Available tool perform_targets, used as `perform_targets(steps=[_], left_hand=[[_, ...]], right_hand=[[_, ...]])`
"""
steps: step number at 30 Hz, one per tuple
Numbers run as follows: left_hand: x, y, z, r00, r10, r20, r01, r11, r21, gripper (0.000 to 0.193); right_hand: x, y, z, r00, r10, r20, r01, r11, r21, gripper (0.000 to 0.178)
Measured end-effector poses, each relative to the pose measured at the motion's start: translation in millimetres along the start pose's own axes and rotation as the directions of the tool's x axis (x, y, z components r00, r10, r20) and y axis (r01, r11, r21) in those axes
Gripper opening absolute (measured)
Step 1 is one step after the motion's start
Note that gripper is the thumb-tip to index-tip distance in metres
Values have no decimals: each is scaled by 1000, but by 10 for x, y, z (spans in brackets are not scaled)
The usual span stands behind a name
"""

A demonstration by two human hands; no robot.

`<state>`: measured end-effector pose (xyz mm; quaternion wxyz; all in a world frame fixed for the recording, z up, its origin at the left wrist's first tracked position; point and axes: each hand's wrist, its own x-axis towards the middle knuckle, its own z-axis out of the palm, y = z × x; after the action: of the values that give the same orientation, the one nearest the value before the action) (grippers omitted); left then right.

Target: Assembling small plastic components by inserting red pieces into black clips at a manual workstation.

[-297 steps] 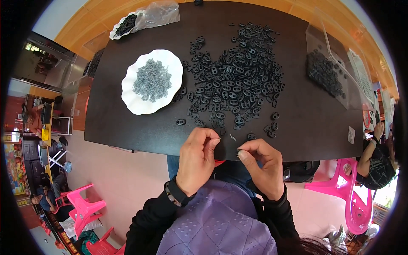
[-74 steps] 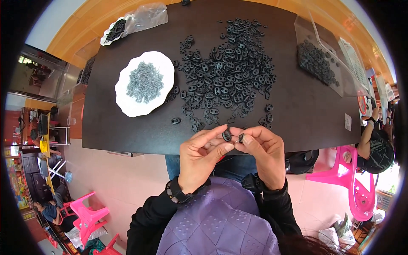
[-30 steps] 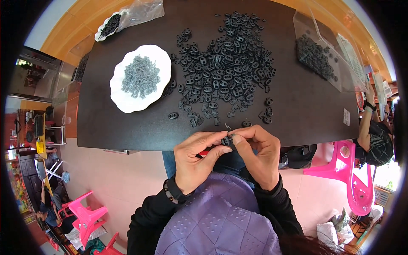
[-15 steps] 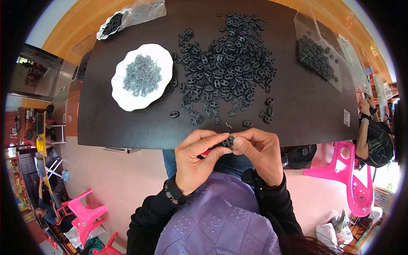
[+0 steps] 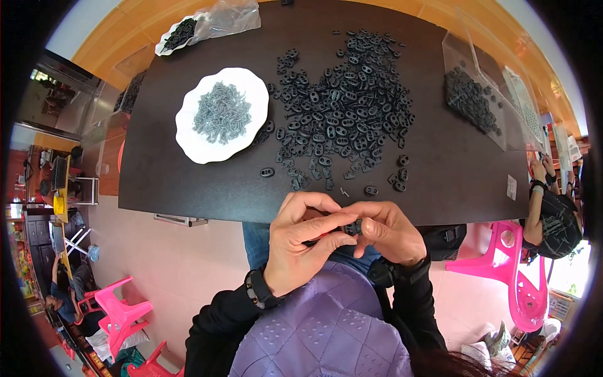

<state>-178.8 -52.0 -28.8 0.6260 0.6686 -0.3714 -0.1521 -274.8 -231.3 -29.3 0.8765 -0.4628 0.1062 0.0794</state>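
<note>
Just past the table's near edge, my left hand (image 5: 304,245) and my right hand (image 5: 394,234) meet fingertip to fingertip. Both pinch a small black two-hole cord lock (image 5: 353,227), partly covered by my fingers. Something red shows among the left fingers; its kind is hidden. Beyond my hands spreads a large heap of black cord lock pieces (image 5: 348,94). One or two tiny metal springs (image 5: 344,192) lie on the table right by my fingers. Left of the heap, a white scalloped plate (image 5: 188,141) carries a mound of small springs (image 5: 223,113).
The dark table (image 5: 188,182) also bears a small white dish (image 5: 162,48) of black parts beside a plastic bag (image 5: 232,20). A clear bin (image 5: 474,122) of black pieces stands at right. Pink chairs (image 5: 524,295) flank me; another person (image 5: 553,217) sits at far right.
Both hands have shifted slightly right with the cord lock. My right fingers have curled and turned around it, and the whole view has moved a little.
</note>
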Motion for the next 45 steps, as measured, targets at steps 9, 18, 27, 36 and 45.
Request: perform_targets(steps=[9,18,27,36,45], left_hand=[[15,18,5,1000,0,30,0,1000,11,31],[11,26,54,1000,-19,22,21,998,-65,28],[-25,62,73,998,-29,47,32,997,-67,29],[19,95,104,1000,10,11,-10,997,75,47],[-19,-121,-8,983,-181,-21,182,980,87,20]], right_hand=[[26,166,-128,999,25,43,-33,982,184,52],[9,174,-91,998,6,62,-23,963,270,39],[-71,163,18,999,51,-13,-47,968,245,39],[-290,-535,195,880,-317,-353,67,820,-568,37],[-428,-2564,-1742,424,-896,-135,-398,-49,-916,39]])
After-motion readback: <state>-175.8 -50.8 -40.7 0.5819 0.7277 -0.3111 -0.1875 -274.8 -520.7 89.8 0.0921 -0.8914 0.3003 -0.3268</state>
